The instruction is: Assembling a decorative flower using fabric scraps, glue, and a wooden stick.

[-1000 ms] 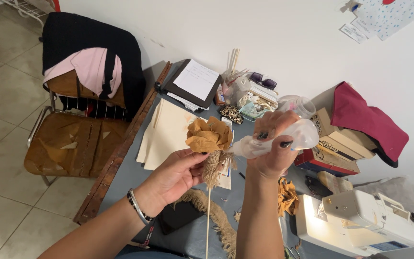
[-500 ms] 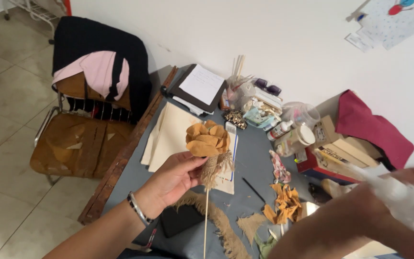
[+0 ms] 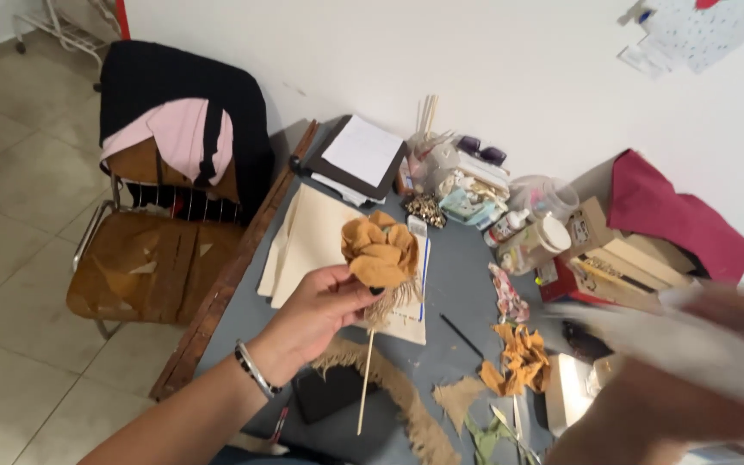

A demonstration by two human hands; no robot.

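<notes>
The mustard-yellow fabric flower (image 3: 381, 250) sits on top of a thin wooden stick (image 3: 365, 379), held up above the near middle of the grey table (image 3: 458, 284), over the cream card sheets (image 3: 312, 241) that lie toward its left edge. The left hand (image 3: 312, 314) has it by the neck, fingers curled closed around the frayed burlap just under the bloom, the stick hanging straight down past the palm. A metal bracelet (image 3: 253, 370) rings that wrist.

What's new is on the other side. A second ago the right hand (image 3: 699, 379) was up against the flower with a crumpled bit of clear, pale wrapping pressed to it; now it has swung well away to the table's right edge and shows only as a blur low in the view, with something whitish streaking along with it. I can't tell how its fingers are set or whether they grip that material. So the bloom is now carried by one hand alone, bare and uncovered.

Below the flower a strip of burlap (image 3: 398, 396) curls toward the near edge, with orange fabric scraps (image 3: 518, 357) beside it to the right. Jars, bottles and boxes crowd the far edge by the wall, and a dark red cloth (image 3: 673, 215) is heaped at the far right corner. A chair (image 3: 157, 258) draped with black and pink clothes stands off the left side.
</notes>
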